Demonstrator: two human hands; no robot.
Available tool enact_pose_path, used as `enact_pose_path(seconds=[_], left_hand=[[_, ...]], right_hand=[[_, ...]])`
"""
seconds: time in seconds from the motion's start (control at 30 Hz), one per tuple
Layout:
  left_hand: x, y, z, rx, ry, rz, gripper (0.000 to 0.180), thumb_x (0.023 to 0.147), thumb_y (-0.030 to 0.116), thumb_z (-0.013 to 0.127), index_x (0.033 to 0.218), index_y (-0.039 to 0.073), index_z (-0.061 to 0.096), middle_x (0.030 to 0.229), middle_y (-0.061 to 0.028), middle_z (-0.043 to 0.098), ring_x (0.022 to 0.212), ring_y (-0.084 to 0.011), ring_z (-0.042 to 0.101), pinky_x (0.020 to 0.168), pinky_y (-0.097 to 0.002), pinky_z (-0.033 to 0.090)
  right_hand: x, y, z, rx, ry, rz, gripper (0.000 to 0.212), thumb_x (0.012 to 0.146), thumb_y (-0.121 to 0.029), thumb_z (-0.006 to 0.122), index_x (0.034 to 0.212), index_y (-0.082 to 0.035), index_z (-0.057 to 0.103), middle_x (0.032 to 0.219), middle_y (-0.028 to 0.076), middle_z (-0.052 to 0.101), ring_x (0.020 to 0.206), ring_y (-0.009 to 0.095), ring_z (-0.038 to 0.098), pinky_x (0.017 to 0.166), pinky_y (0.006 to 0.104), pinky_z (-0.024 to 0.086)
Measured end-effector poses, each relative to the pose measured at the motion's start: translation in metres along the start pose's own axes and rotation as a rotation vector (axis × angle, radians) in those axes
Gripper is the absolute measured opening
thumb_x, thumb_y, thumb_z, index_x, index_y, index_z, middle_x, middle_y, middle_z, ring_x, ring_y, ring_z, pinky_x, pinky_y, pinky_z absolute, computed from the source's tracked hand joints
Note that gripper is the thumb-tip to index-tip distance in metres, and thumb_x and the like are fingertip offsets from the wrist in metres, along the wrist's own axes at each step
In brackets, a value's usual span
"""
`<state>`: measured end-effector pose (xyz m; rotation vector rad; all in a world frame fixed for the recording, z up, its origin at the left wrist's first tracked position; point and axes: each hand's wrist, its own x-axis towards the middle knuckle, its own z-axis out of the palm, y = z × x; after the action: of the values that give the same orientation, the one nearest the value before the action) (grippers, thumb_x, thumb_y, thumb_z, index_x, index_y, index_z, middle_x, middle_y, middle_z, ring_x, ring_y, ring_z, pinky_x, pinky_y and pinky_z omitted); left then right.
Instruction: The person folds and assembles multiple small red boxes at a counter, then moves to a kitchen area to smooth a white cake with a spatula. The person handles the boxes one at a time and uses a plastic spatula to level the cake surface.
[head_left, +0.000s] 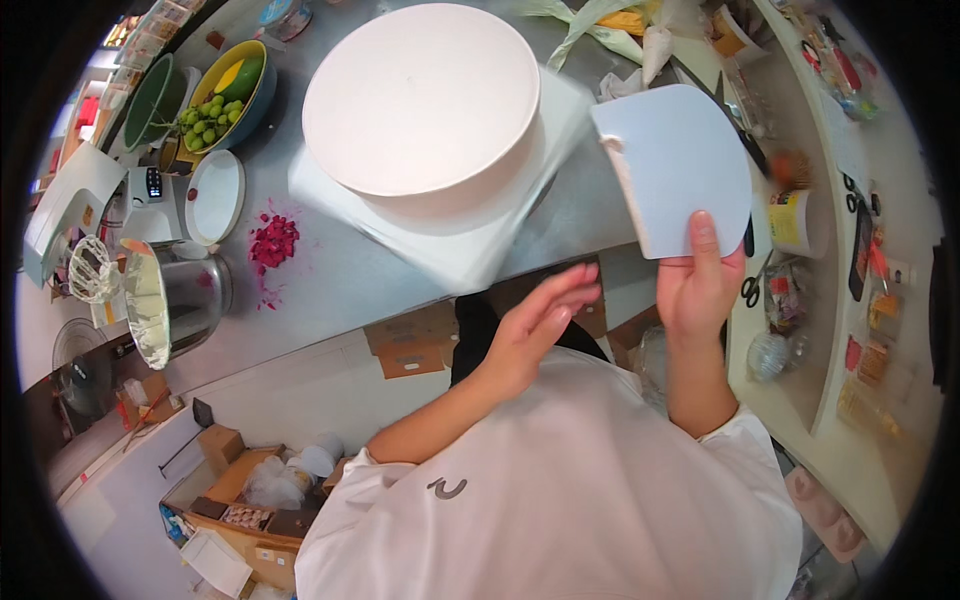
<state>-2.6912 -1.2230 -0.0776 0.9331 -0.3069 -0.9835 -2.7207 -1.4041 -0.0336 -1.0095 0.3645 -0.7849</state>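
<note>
My right hand (698,300) holds up a pale, D-shaped dough scraper (685,165), thumb on its face and the other fingers hidden behind. Whitish cream clings along the scraper's straight left edge. In front of my body, near the table's front edge, my left hand (535,325) is empty, its fingers stretched out. Beyond it stands a large, round white form (420,95) with a smooth, flat top; whether it is a cream-covered cake or a bare stand I cannot tell. Under it lies a white square sheet or board (450,245), its edges blurred by motion. Neither hand touches them.
On the metal table (310,325) at left are a steel mixing bowl (205,295) with cream, crumbled magenta pieces (273,242), a white plate (215,200) and a fruit bowl (262,105). Piping bags (655,50) lie back right. Scissors (752,290) and packets line the right side.
</note>
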Motion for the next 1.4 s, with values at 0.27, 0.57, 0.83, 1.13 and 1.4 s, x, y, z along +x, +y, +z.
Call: enact_pose_path(seconds=[0.27, 0.57, 0.83, 1.13, 1.4], left_hand=[[0.034, 0.021, 0.029, -0.485, -0.058, 0.029, 0.059, 0.096, 0.036, 0.031, 0.142, 0.000, 0.024, 0.145, -0.0147, 0.029, 0.134, -0.0272, 0.029, 0.111, -0.0413, 0.020], [0.038, 0.014, 0.022, -0.507, -0.021, 0.030, 0.062, 0.094, 0.037, 0.033, 0.142, 0.000, 0.022, 0.146, -0.0137, 0.029, 0.135, -0.0260, 0.028, 0.111, -0.0404, 0.020], [0.043, 0.014, 0.018, -0.518, -0.002, 0.025, 0.063, 0.094, 0.037, 0.034, 0.142, -0.001, 0.021, 0.145, -0.0142, 0.029, 0.134, -0.0255, 0.029, 0.111, -0.0391, 0.020], [0.048, 0.014, 0.016, -0.533, -0.009, 0.040, 0.062, 0.094, 0.036, 0.034, 0.142, -0.001, 0.021, 0.145, -0.0145, 0.030, 0.134, -0.0261, 0.029, 0.111, -0.0393, 0.021], [0.051, 0.017, 0.014, -0.552, -0.028, 0.040, 0.066, 0.093, 0.037, 0.037, 0.143, -0.001, 0.018, 0.147, -0.0152, 0.024, 0.137, -0.0271, 0.023, 0.112, -0.0413, 0.015]], right_hand=[[-0.007, 0.010, 0.028, -0.104, -0.003, -0.041, 0.023, 0.093, -0.007, 0.053, 0.112, 0.005, 0.055, 0.107, 0.008, 0.059, 0.095, 0.012, 0.055, 0.083, 0.0262, 0.045], [-0.004, 0.025, 0.026, -0.191, 0.005, 0.010, 0.022, 0.093, -0.012, 0.055, 0.109, 0.003, 0.057, 0.102, 0.006, 0.060, 0.091, 0.009, 0.054, 0.080, 0.0245, 0.044], [0.003, 0.032, 0.026, -0.229, -0.014, -0.002, 0.023, 0.093, -0.013, 0.054, 0.110, 0.004, 0.057, 0.102, 0.006, 0.060, 0.091, 0.009, 0.054, 0.080, 0.0239, 0.044], [0.009, 0.031, 0.026, -0.305, -0.042, 0.004, 0.024, 0.094, -0.014, 0.054, 0.109, 0.004, 0.058, 0.099, 0.004, 0.061, 0.089, 0.007, 0.053, 0.077, 0.0223, 0.043], [0.016, 0.032, 0.028, -0.364, -0.044, -0.003, 0.023, 0.094, -0.015, 0.054, 0.107, 0.004, 0.059, 0.096, 0.004, 0.062, 0.086, 0.007, 0.053, 0.075, 0.0220, 0.043]])
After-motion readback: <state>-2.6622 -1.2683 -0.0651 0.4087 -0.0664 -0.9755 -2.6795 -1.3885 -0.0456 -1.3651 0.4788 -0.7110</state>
